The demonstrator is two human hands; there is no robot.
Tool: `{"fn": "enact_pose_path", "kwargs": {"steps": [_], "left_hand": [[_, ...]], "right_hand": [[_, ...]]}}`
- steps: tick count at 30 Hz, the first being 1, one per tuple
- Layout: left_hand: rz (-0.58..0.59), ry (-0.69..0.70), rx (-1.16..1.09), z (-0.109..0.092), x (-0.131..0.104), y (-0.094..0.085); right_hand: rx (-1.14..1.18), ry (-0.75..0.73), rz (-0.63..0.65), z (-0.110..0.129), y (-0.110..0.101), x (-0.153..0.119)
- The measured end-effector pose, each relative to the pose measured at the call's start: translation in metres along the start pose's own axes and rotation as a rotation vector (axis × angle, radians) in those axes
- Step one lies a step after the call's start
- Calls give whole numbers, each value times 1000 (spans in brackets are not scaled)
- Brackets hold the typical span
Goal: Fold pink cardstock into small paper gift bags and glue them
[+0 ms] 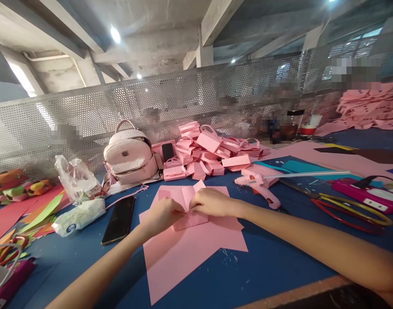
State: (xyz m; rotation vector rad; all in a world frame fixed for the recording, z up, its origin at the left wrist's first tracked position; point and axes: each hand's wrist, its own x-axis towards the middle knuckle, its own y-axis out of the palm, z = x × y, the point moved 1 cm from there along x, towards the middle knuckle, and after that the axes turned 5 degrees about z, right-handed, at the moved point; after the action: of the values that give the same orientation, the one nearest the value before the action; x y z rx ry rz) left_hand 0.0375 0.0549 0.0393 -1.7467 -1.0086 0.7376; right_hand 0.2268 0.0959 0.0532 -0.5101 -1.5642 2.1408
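Observation:
Both of my hands meet over a folded pink paper piece (196, 219), which lies on larger flat pink sheets (170, 262) on the blue table. My left hand (166, 213) has its fingers closed on the left part of the folded piece. From the right, my right hand (209, 202) pinches the same piece, its fingertips close to those of my left hand. The piece has upright flaps behind the fingers. A pink glue gun (261, 185) lies to the right of my right hand.
Behind the sheets stand a pink backpack (130, 156) and a heap of pink paper bags (209, 150). A black phone (119, 219) and plastic packet (79, 216) lie left. Scissors (351, 208) and a magenta device (365, 193) are right. A perforated metal screen (183, 94) runs behind.

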Motion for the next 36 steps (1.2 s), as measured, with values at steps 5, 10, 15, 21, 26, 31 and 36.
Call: {"fn": "enact_pose_path", "kwargs": {"steps": [5, 10, 15, 21, 26, 31, 36], "left_hand": [[-26, -41, 21, 4, 2, -3], [-38, -52, 23, 12, 5, -8], [-40, -68, 50, 15, 2, -9], [7, -60, 102, 9, -4, -11], [66, -103, 179, 1, -6, -6], [178, -152, 230, -2, -7, -1], [156, -160, 230, -2, -7, -2]], "right_hand": [[15, 13, -7, -12, 0, 3], [-20, 85, -47, -19, -6, 3], [-57, 101, -27, -18, -8, 1], [-142, 128, 2, -22, -7, -1], [-204, 97, -7, -14, 2, -2], [-246, 71, -27, -4, 8, -3], [-266, 68, -3, 2, 8, -2]]}}
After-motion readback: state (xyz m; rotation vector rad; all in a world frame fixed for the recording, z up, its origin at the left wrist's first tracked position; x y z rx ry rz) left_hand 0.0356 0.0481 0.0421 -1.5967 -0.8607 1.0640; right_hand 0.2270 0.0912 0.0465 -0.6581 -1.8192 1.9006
